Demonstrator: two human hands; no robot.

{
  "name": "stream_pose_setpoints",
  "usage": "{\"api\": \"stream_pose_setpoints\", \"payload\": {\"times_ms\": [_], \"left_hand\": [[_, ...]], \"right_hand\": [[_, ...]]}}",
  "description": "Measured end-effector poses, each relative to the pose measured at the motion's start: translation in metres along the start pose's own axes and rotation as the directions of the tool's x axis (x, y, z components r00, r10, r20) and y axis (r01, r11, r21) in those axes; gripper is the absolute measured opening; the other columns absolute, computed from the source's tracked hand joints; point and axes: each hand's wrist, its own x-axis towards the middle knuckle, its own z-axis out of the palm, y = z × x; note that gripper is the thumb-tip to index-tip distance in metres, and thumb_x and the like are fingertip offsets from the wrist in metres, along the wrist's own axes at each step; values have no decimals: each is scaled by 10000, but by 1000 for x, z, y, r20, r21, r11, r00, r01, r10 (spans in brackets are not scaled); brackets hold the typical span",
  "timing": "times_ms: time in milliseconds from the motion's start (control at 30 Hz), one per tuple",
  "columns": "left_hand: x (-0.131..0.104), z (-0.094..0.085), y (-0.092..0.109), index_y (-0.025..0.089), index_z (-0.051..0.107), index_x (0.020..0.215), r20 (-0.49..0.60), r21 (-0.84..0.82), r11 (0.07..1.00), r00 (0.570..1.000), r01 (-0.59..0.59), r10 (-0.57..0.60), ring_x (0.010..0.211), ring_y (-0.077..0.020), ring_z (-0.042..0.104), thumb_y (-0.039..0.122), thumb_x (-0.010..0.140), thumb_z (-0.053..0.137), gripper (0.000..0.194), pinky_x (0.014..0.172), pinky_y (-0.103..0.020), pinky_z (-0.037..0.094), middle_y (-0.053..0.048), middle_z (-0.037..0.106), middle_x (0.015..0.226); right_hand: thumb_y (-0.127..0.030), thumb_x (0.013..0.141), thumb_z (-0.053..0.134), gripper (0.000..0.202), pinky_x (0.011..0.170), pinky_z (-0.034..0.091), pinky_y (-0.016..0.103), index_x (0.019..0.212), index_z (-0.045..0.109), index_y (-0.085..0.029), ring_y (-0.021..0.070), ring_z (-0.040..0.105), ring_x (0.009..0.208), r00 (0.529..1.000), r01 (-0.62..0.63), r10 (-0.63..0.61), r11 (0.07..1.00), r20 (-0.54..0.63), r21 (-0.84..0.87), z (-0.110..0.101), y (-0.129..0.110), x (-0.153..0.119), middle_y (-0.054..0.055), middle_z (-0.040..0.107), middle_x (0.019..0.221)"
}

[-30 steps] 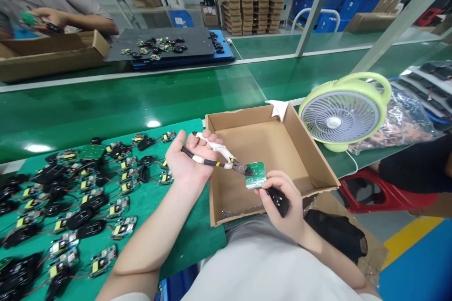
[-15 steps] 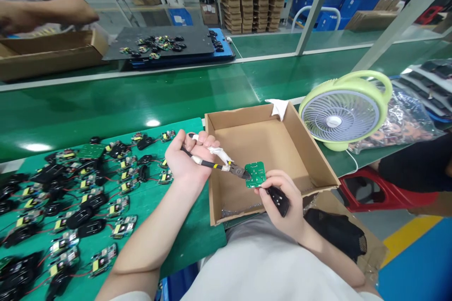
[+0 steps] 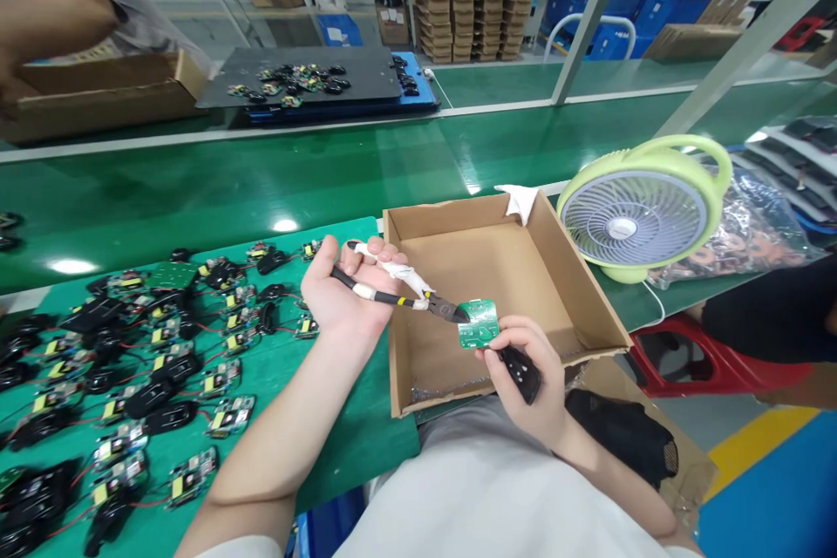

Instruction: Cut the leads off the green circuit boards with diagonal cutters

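In my left hand (image 3: pixel 350 292) lies a pair of cutting pliers (image 3: pixel 398 283), one handle wrapped in white tape, with the fingers curled round the handles. The jaws reach right, to the left edge of a green circuit board (image 3: pixel 479 324); whether they grip it I cannot tell. My right hand (image 3: pixel 529 366) pinches the board at its lower right corner and also holds a black plastic part (image 3: pixel 520 373) against the palm. Both hands are above an open cardboard box (image 3: pixel 458 253).
Several circuit boards wired to black parts (image 3: pixel 173 370) cover the green mat at left. A green fan (image 3: pixel 634 218) stands right of the box, beside a clear bag of parts (image 3: pixel 751 231). Across the bench a person's arm (image 3: pixel 58 17) is over another box (image 3: pixel 105 100).
The circuit board has tilted a little and shifted slightly right with the plier tips. The other person's arm across the bench has moved left. My grips are unchanged.
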Motion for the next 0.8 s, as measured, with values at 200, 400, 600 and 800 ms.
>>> {"api": "stream_pose_setpoints", "payload": {"times_ms": [200,400,600,800], "left_hand": [[-1,0,-2,185,186,619,-41,-5,999,998,45,-45,606,-131,505,352,996,314,432,588,-279,496,-63,467,687],[2,-4,-5,186,173,617,-27,12,999,998,53,-52,610,-137,492,331,975,354,427,577,-281,482,-56,452,692],[1,-5,-3,184,174,609,-8,28,999,999,36,-36,604,-136,470,319,977,340,427,569,-280,472,-55,437,686],[0,-3,-3,187,175,613,-8,25,999,999,31,-31,600,-137,474,321,979,334,421,571,-283,469,-52,424,694]], "right_hand": [[4,874,618,254,734,630,286,994,639,-218,177,652,904,1000,3,-3,1000,9,26,0,-2,1,59,614,994],[10,875,615,253,737,634,267,992,638,-213,170,657,907,1000,9,-9,999,-2,31,0,-3,3,64,603,993],[3,878,618,245,729,639,281,992,639,-213,174,663,897,1000,5,-5,999,1,39,0,-3,1,68,602,1001],[-13,883,618,232,718,649,313,988,646,-219,192,662,891,1000,-1,1,999,-4,33,0,-3,1,73,608,994]]}}
